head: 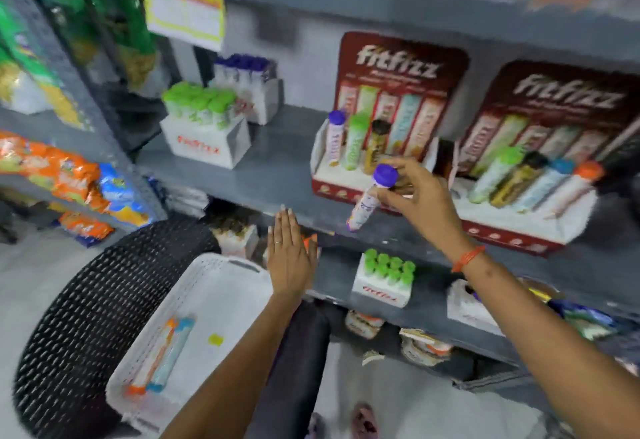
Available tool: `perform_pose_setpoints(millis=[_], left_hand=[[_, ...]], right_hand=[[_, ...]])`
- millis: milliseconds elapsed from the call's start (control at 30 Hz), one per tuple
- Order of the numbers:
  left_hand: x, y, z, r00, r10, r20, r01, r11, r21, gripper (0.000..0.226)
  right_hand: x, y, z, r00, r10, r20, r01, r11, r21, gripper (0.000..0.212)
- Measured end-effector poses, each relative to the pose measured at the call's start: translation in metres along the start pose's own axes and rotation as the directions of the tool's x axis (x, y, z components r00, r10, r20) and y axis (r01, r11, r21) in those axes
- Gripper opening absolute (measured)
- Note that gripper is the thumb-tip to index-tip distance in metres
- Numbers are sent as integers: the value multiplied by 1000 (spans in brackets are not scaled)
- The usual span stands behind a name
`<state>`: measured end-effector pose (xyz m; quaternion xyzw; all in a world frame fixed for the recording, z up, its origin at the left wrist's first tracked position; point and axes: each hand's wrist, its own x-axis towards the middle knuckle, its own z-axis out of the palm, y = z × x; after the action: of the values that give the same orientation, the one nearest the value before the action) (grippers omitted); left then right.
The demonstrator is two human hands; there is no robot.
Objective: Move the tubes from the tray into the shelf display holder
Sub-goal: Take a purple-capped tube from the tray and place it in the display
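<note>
My right hand (420, 201) grips a purple-capped tube (369, 197) by its top, tilted, in front of the left red display holder (332, 187) on the grey shelf. That holder has three upright tubes: purple-capped (335, 142), green-capped (356, 140) and dark-capped (377, 144). My left hand (289, 253) is flat with fingers together, holding nothing, above the far end of the white tray (221, 272). In the tray lie an orange-capped tube (152, 359) and a blue-capped tube (171, 355) side by side.
A second red display holder (519, 227) with several tubes stands to the right. White boxes of green-capped tubes (204, 123) and purple-capped tubes (247, 81) sit further left on the shelf. The tray rests on a black woven stool (79, 317). Snack packets (69, 178) fill the left rack.
</note>
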<state>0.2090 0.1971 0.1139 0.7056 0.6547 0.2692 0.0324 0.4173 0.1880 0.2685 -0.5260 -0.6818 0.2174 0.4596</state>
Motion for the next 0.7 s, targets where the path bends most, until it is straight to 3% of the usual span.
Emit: perform_pose_setpoints(millis=[100, 233, 300, 433, 700], left_hand=[[20, 38, 8, 999, 41, 34, -39, 997, -60, 69], [31, 53, 21, 994, -71, 84, 77, 995, -71, 75], [34, 72, 31, 992, -15, 122, 21, 999, -49, 82], [31, 63, 40, 984, -38, 173, 37, 999, 10, 97], [33, 61, 41, 971, -31, 238, 10, 996, 86, 101]], right_hand=[[1, 8, -52, 990, 24, -142, -35, 997, -70, 37], [10, 17, -93, 960, 60, -273, -102, 984, -143, 34], [7, 24, -127, 916, 71, -395, -162, 966, -200, 35], [18, 30, -140, 905, 90, -415, -221, 934, -281, 40], [33, 53, -138, 914, 72, -400, -266, 850, -454, 39]])
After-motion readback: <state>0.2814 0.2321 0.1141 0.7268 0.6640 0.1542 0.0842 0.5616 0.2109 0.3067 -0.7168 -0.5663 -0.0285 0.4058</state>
